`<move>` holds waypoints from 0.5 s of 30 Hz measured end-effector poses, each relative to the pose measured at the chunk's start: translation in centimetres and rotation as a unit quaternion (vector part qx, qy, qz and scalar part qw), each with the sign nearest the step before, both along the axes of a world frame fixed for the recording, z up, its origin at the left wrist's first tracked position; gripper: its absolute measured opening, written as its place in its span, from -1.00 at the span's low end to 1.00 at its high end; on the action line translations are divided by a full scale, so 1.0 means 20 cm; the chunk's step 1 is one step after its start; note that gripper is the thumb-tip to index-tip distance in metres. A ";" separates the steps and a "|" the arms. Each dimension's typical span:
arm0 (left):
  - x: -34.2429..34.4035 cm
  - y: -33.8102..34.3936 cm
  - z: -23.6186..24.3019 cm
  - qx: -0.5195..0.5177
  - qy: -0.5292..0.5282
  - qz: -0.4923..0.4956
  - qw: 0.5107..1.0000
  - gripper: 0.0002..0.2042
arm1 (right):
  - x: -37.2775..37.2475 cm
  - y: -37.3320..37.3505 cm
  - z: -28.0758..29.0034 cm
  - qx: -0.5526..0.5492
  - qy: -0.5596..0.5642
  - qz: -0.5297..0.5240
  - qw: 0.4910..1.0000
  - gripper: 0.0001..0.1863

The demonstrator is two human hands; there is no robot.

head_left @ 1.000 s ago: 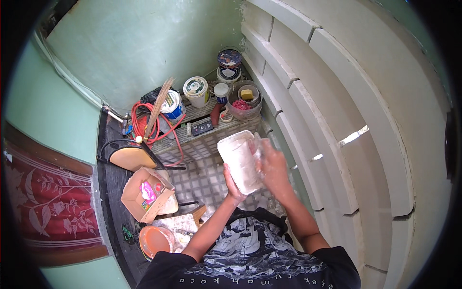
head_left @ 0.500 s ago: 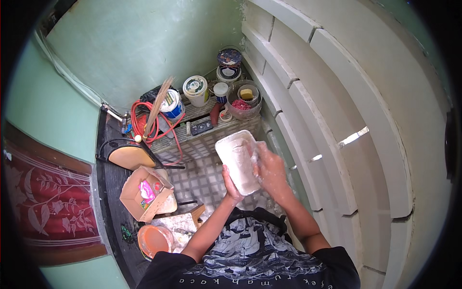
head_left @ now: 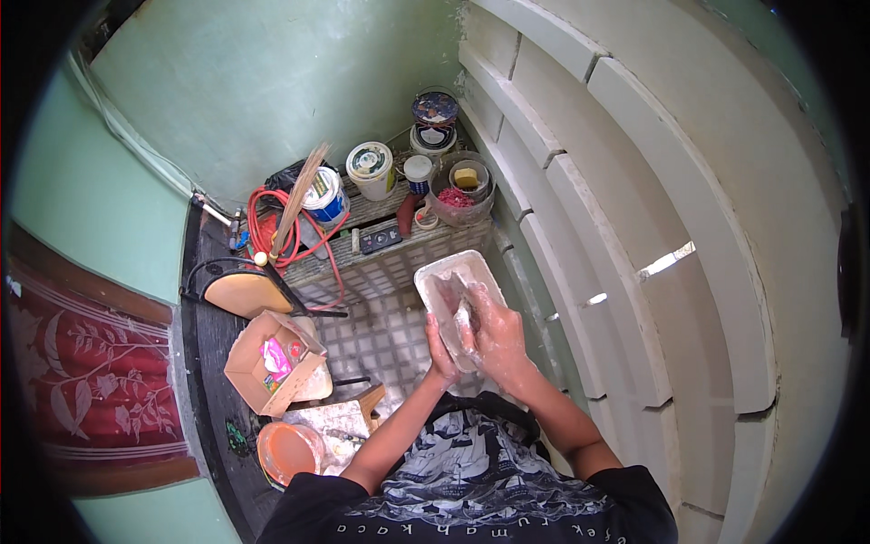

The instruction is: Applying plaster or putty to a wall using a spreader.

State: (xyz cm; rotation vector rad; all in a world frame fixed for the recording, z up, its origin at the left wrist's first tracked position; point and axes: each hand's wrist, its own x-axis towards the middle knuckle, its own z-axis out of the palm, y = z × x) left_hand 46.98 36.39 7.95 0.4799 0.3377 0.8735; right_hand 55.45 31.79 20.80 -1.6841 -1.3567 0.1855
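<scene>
A white rectangular plastic tub (head_left: pixel 450 263) is held up in front of my body, its inner walls smeared with pale paste. My left hand (head_left: pixel 440 352) grips the tub along its left side, thumb upward, the other fingers hidden beneath it. Over the tub's opening, my right hand (head_left: pixel 498 337) has its fingers curled and coated with white paste. Something whitish shows at those fingers, but I cannot make out whether it is a tool or only paste.
Paint pails (head_left: pixel 370 170), a red hose (head_left: pixel 265 238) and a clear basin (head_left: pixel 469 213) stand on a bench ahead. At left are a chair (head_left: pixel 243 295), a cardboard box (head_left: pixel 256 349) and an orange bucket (head_left: pixel 292 451). Pale slatted blocks (head_left: pixel 625 272) line the right wall.
My right hand has moved from the tub's right edge inward over its opening. The tub has tilted and shifted slightly right, showing more of its inside.
</scene>
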 end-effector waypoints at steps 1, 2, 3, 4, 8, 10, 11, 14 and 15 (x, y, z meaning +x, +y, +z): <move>0.01 0.01 0.01 -0.015 -0.003 -0.005 1.000 -0.36 | 0.00 0.01 -0.01 -0.008 -0.008 0.011 1.000 -0.56; 0.01 0.01 0.02 -0.015 -0.004 -0.006 1.000 -0.36 | 0.01 0.01 -0.01 -0.017 -0.015 0.022 1.000 -0.56; 0.01 0.00 0.04 -0.008 -0.006 -0.005 1.000 -0.37 | 0.01 0.01 0.00 -0.016 -0.016 0.021 1.000 -0.56; 0.01 -0.01 0.08 0.000 -0.008 -0.002 1.000 -0.37 | 0.02 0.00 0.01 -0.013 -0.020 0.010 1.000 -0.55; 0.02 -0.02 0.12 0.037 0.034 0.029 0.998 -0.36 | 0.01 -0.01 0.06 -0.049 -0.041 0.014 0.998 -0.53; 0.01 -0.01 0.12 0.053 0.032 0.013 0.998 -0.36 | 0.01 -0.02 0.03 -0.039 -0.047 0.009 0.998 -0.53; 0.00 0.00 0.12 0.069 0.031 -0.003 0.997 -0.35 | 0.01 -0.03 0.02 -0.028 -0.052 0.004 0.998 -0.52; 0.00 0.00 0.15 0.105 0.057 0.015 0.993 -0.33 | -0.01 -0.06 0.02 0.004 -0.029 -0.006 1.000 -0.52; -0.01 0.00 0.15 0.133 0.080 0.020 0.988 -0.33 | -0.01 -0.05 0.01 0.006 -0.029 -0.005 1.000 -0.52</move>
